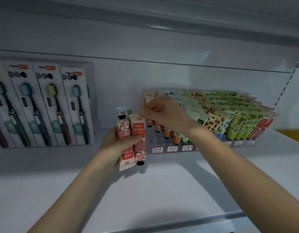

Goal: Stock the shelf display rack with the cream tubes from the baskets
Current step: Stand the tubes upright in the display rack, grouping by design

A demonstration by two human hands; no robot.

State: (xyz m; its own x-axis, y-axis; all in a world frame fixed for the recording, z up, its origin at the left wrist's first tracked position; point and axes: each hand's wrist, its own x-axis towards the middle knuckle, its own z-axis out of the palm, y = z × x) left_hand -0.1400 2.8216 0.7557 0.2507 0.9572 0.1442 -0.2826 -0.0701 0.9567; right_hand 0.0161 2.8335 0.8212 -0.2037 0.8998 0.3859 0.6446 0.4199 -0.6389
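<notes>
My left hand point(116, 145) grips a small bunch of pink cherry-blossom cream tubes point(131, 140) in front of the shelf, left of the rack. One tube point(139, 132) in the bunch stands with its flat end up and black cap down. My right hand point(163, 113) pinches the top flat end of that tube with curled fingers. The clear display rack point(163, 148) stands on the shelf right of the tubes, filled with rows of patterned tubes point(229, 118). Its front left slots point(155, 140) hold nothing.
Boxed toothbrushes point(44, 106) stand in a row at the left on the white shelf point(162, 190). An upper shelf point(179, 22) hangs overhead. Handwritten red-bordered labels point(172, 149) line the rack's front. No basket is in view.
</notes>
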